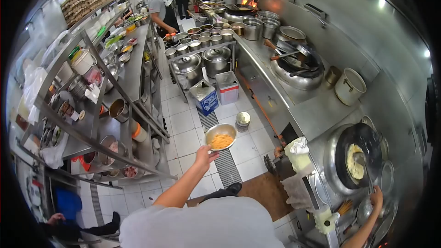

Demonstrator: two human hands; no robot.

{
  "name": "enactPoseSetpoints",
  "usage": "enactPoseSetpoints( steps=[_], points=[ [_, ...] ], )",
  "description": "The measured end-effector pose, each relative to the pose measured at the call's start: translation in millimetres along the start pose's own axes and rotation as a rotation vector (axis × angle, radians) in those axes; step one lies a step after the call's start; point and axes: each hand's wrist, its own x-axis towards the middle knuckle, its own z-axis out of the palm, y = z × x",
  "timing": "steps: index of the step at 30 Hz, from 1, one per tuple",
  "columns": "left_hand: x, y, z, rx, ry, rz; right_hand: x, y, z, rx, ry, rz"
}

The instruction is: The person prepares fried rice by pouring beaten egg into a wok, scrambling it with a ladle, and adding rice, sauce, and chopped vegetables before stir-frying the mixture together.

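Note:
My left hand [205, 157] grips the rim of a metal bowl [233, 132] out over the floor. Shredded orange food [221, 141] lies in the bowl. At the lower right, my right hand [376, 196] is closed around the handle of a metal ladle [359, 158]. The ladle's head rests on pale yellow food [353, 167] inside a black wok [373, 144] on the stove.
Steel shelving [110, 154] with containers stands left. Beyond the bowl are stacked tins [243, 119], a blue tin [207, 103] and lidded pots [186, 64]. One co-worker [161, 7] stands by the sauce pots; another person is farther back. Someone's hand [56, 218] shows lower left.

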Motion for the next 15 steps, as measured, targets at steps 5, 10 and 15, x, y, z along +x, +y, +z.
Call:
enactPoseSetpoints(
  steps=[5,10,15],
  points=[
    [21.5,4.5,50.7,-0.024,-0.129,-0.069,69.0,10.0,92.5,-0.326,0.177,0.063],
    [30.2,9.5,60.8,0.223,-0.306,0.161,3.5,-27.8,11.1,-0.488,0.29,-0.147],
    [48.5,-14.3,72.8,0.332,-0.242,0.161,-7.3,-70.0,-43.7,-0.15,-0.039,0.019]
  ],
)
